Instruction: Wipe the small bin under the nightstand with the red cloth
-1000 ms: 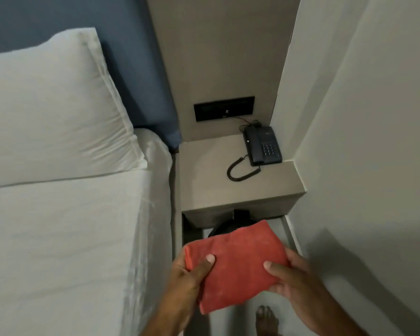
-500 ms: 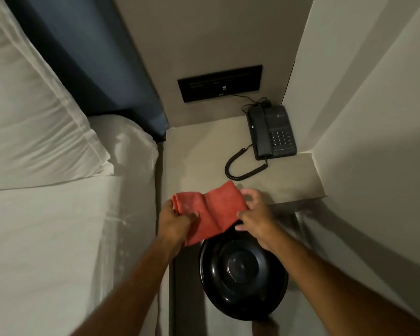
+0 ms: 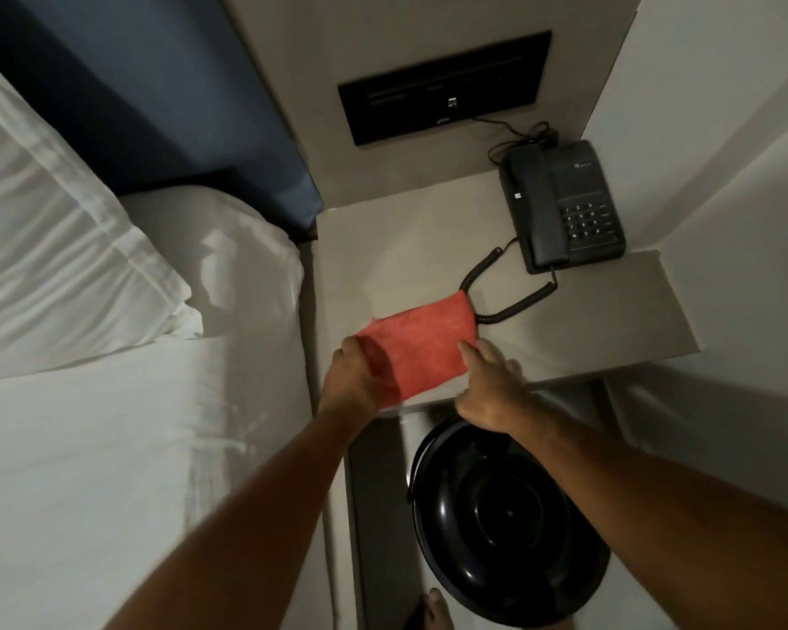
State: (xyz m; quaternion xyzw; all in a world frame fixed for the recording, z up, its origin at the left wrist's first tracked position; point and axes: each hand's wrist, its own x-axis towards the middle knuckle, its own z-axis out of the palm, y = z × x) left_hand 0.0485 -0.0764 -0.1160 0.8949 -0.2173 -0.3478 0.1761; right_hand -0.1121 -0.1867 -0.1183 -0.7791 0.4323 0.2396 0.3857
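now the folded red cloth (image 3: 417,350) has gone from above the round glossy black bin (image 3: 510,525) to the beige nightstand top, gripped by the left hand (image 3: 353,384) and right hand (image 3: 487,386), the bin below both wrists, unwiped.

folded red cloth (image 3: 417,346) above black bin (image 3: 508,520).

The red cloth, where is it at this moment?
In the head view the red cloth is over the nightstand's front edge, held between the left hand and right hand, just before the phone's coiled cord.
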